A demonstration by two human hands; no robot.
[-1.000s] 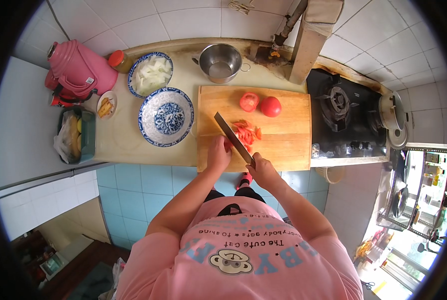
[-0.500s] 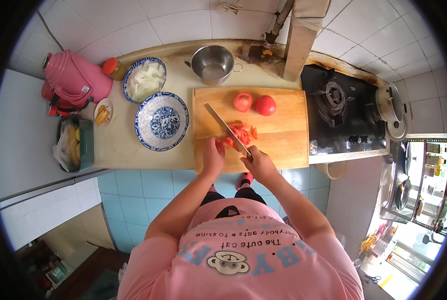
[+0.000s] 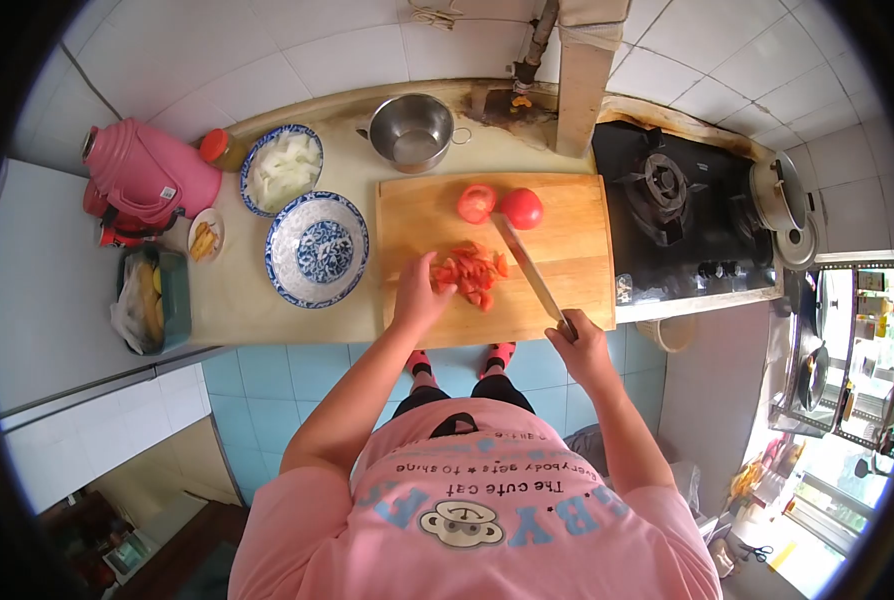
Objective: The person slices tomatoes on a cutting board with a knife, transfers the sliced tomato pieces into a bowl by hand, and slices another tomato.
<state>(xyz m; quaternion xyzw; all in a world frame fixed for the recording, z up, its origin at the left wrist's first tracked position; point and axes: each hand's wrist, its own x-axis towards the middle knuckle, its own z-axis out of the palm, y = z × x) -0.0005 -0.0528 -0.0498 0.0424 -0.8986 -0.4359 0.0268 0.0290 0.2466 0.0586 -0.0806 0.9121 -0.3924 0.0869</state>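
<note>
My right hand [image 3: 581, 347] grips the handle of a kitchen knife [image 3: 532, 268], its blade slanting up and left over the cutting board [image 3: 557, 245]. The knife's tip reaches close to two red tomato pieces at the back of the board. One is a tomato with its cut face showing [image 3: 476, 203]; beside it a rounded tomato [image 3: 521, 209] shows smooth skin. My left hand [image 3: 420, 294] is at the left edge of a pile of chopped tomato [image 3: 472, 270], thumb and fingers apart, touching the nearest pieces.
Left of the board stand a blue-and-white bowl [image 3: 279, 252], a plate of pale sliced vegetable [image 3: 285, 172], a small dish [image 3: 205, 235] and a pink thermos [image 3: 157, 170]. A steel pot [image 3: 411, 132] sits behind the board. At right is a black gas stove [image 3: 702, 270].
The knife has moved right, away from the chopped tomato, with my right hand. My left hand has shifted slightly up and left, its fingers spreading beside the pile.
</note>
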